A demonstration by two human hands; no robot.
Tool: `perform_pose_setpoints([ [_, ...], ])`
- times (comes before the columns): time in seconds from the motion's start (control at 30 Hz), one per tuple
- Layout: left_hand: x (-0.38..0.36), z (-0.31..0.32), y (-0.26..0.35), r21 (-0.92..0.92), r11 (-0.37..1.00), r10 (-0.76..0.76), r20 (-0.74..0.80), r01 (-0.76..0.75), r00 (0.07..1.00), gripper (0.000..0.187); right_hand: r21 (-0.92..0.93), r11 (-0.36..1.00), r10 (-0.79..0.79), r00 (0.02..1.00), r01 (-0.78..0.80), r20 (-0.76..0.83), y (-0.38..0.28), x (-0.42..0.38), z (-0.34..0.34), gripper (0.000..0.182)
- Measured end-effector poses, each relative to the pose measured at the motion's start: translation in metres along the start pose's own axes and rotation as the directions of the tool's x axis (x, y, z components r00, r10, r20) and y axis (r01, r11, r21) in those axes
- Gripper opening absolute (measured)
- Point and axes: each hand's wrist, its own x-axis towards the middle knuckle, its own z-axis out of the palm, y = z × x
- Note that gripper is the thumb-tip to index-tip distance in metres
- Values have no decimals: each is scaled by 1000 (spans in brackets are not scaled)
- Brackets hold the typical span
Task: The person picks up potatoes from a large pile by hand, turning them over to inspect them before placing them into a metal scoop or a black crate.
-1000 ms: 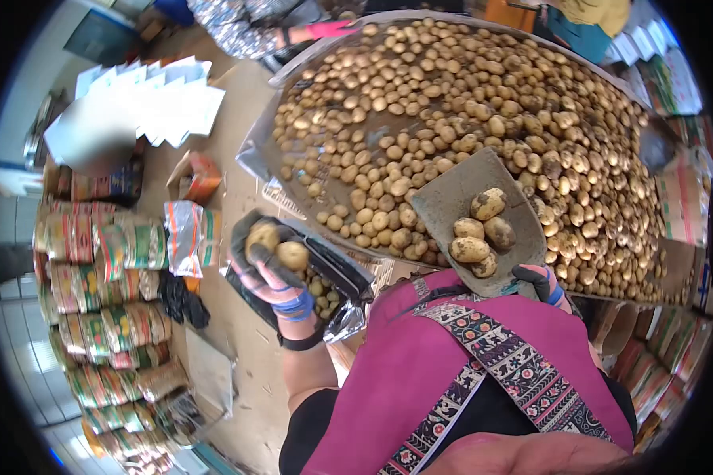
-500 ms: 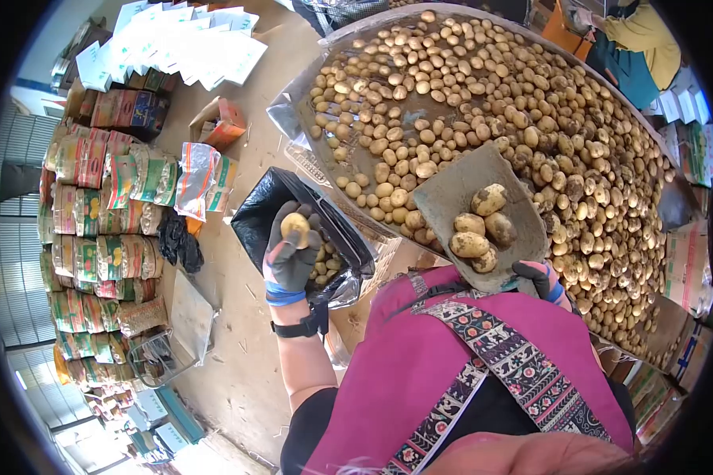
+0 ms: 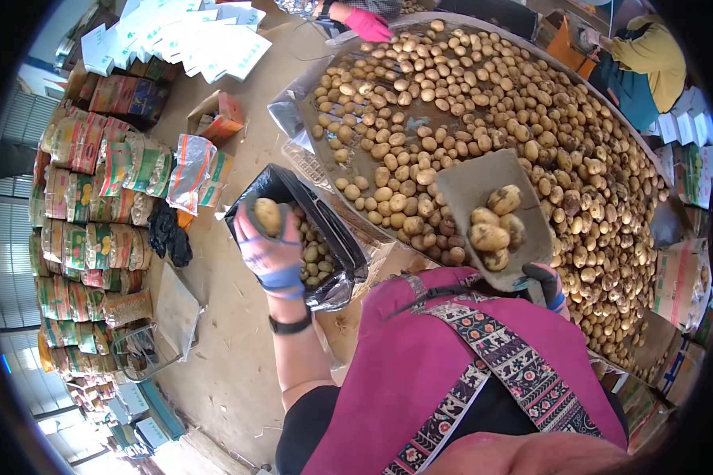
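My left hand [image 3: 271, 247], gloved, has its fingers round a potato [image 3: 267, 215] above a crate lined with a black bag [image 3: 348, 257]. Several potatoes [image 3: 315, 252] lie inside the crate. On the right, my right hand [image 3: 545, 285], also gloved, grips the handle end of a scoop [image 3: 461, 186]. Several larger potatoes [image 3: 489, 237] rest in the scoop, over the edge of a wide table heaped with potatoes [image 3: 578, 186].
Stacked filled bags [image 3: 75, 249] line the left side. White boxes [image 3: 214, 39] and an open orange box [image 3: 228, 119] are at the upper left. A co-worker's pink glove [image 3: 368, 24] reaches over the table's far edge; another person [image 3: 650, 59] is at the upper right.
My left hand has turned, showing the back of its glove, and moved slightly left and down with the potato. The scoop has shifted slightly right. A pink-gloved hand has appeared at the top.
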Motion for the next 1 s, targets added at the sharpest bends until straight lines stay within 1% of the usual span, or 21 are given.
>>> perform_pose_setpoints([
  [0.03, -1, 13, -33, 126, 985, -125, 24, 121, 992, 63, 18, 1000, 11, 999, -11, -34, -1, 0, 0, 18],
  [0.07, -8, 25, -72, 348, 928, -223, 239, 131, 945, 66, 17, 1000, 11, 999, -11, -41, -4, 3, -2, 18],
  [0.1, -19, 34, -97, 449, 890, -266, 364, 82, 893, 67, 205, 955, 240, 966, -216, -99, -10, 12, -9, 18],
  [0.17, -20, 42, -78, 207, 977, -128, 343, 58, 931, 64, 573, 649, 655, 751, -500, -86, -18, 24, -28, 18],
  [0.2, -19, 54, -58, 58, 998, -51, 390, 31, 920, 57, 490, 750, 586, 790, -444, -181, -11, 15, -39, 18],
  [0.23, -24, 72, -38, -60, 997, -18, 474, 53, 880, 51, 544, 727, 587, 790, -419, -177, 12, 8, -62, 16],
  [0.27, -37, 96, -25, -49, 995, 97, 557, -83, 825, 49, 583, 709, 592, 784, -397, -187, 0, 7, -55, 15],
  [0.33, -53, 140, 16, -198, 969, 247, 822, -149, 514, 54, 621, 701, 581, 786, -350, -211, -13, 8, -45, 15],
  [0.37, -74, 168, 24, -218, 893, 374, 845, -393, 382, 60, 623, 718, 559, 790, -311, -250, -11, 2, -47, 13],
  [0.43, -85, 197, 54, -184, 841, 288, 949, -509, 132, 64, 621, 740, 538, 781, -258, -317, -16, -11, -42, 11],
  [0.5, -70, 212, 70, -80, 845, 140, 987, -528, 74, 66, 668, 715, 543, 765, -205, -347, -34, -20, -25, 8],
  [0.53, -60, 226, 63, -65, 826, 128, 989, -559, 75, 67, 595, 737, 615, 681, -319, -397, -40, -32, -28, 6],
  [0.57, -49, 243, 48, -48, 804, 115, 990, -593, 76, 68, 599, 740, 615, 668, -306, -419, -40, -42, -27, 6],
  [0.63, -33, 285, 6, -5, 885, 104, 977, -466, 187, 67, 648, 723, 615, 652, -241, -443, -38, -56, -21, 3],
  [0.77, 17, 297, 15, 167, 820, -58, 976, -547, 212, 65, 678, 698, 646, 610, -230, -459, -46, -88, -14, 6],
  [0.8, 16, 296, 31, 238, 798, -77, 952, -554, 297, 68, 684, 699, 645, 596, -209, -478, -34, -99, -13, 6],
  [0.83, 12, 290, 45, 180, 839, 28, 928, -513, 372, 69, 510, 848, 501, 538, -148, -678, -12, -115, -10, 7],
  [0.87, 7, 280, 64, 59, 843, 155, 925, -535, 346, 70, 301, 946, 320, 462, -117, -827, 0, -126, -6, 9],
  [0.9, -3, 273, 81, -59, 832, 276, 907, -551, 319, 70, 306, 945, 325, 443, -117, -836, -8, -129, -2, 9],
  [0.97, -45, 282, 90, -484, 741, 594, 796, -465, 118, 72, 683, 718, 625, 555, -132, -549, -38, -125, 2, 11],
  [1.0, -52, 279, 91, -495, 732, 602, 792, -468, 104, 72, 685, 718, 626, 545, -122, -558, -43, -123, 10, 11],
])
